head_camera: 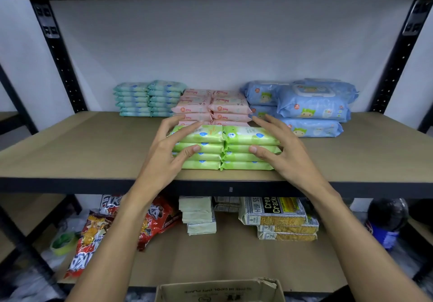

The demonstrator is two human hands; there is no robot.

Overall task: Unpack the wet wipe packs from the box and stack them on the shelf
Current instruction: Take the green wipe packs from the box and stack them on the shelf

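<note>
Squaring up the green wipe packs (246, 137), head view only: two stacks of four side by side, near the front edge of the middle shelf (82, 147), just in front of the pink packs (210, 107). Teal packs (147, 97) sit back left, blue packs (311, 109) back right. The left hand (164, 156) is spread wide, fingers reaching over the top of the left stack and thumb on its front face; it is not gripping. The right hand (288, 156) mirrors it on the right stack, fingers splayed. The box (220, 290) is at the bottom edge with its flap open; contents not visible. To do this well, press both stacks inward evenly and keep the palms flat so the soft, slippery packs don't skew. Align the front faces, and don't shove the pink rows behind.
</note>
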